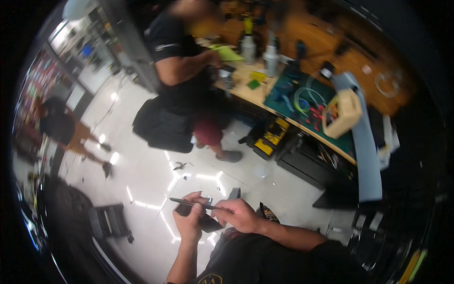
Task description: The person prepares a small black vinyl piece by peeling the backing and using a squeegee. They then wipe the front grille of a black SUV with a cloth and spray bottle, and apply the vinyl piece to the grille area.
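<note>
Out in front of my body, above the floor, my left hand is closed around a slim dark pen-like stick, its thumb along the near side. My right hand pinches at the right end of the same stick. Below the stick, between the two hands, hangs a dark flat piece; which hand carries it I cannot tell. A small grey block-like thing shows just beyond my right hand, and whether it is held is unclear.
A workbench with a green mat, spray bottles and a beige container stands ahead right. A person in black works there beside a black stool. Under the bench sits a yellow-black toolbox. Another person is far left.
</note>
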Demonstrator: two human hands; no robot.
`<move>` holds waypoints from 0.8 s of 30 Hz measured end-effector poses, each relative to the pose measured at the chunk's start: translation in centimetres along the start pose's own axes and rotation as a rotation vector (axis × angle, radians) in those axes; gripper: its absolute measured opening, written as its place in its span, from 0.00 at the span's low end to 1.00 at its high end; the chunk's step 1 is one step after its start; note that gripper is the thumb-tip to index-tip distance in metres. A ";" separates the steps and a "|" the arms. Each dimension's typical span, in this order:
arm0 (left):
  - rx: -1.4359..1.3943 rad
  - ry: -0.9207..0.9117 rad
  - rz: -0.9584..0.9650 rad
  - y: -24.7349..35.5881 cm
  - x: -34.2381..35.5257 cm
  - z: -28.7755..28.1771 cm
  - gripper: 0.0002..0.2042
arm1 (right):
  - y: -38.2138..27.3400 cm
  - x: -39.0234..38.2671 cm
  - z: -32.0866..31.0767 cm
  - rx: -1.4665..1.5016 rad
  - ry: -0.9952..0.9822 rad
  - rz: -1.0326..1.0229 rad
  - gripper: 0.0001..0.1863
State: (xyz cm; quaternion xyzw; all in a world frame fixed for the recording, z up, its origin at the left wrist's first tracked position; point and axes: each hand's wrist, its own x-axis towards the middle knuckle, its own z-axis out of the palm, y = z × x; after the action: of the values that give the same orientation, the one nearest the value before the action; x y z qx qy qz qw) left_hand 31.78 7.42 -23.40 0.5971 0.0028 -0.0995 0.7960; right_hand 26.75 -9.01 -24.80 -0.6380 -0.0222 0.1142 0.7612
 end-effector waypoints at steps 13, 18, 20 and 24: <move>-0.266 0.418 0.462 12.9 15.0 -8.9 0.12 | -0.9 23.5 -3.8 0.002 -0.385 0.183 0.10; -0.116 0.361 0.570 16.0 20.8 -12.7 0.10 | 4.7 31.1 -6.4 -0.060 -0.431 0.276 0.10; -0.051 0.329 0.587 17.4 24.6 -13.9 0.10 | 5.5 34.5 -5.7 -0.086 -0.444 0.267 0.09; -0.047 0.242 0.562 19.0 34.6 -17.3 0.11 | 5.1 42.0 -3.2 -0.106 -0.455 0.279 0.09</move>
State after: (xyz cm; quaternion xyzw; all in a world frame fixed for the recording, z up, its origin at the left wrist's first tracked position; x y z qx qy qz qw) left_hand 70.72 23.53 -14.60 0.5633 -0.0654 0.1966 0.7999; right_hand 67.46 -2.79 -35.05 -0.6318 -0.1104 0.3572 0.6790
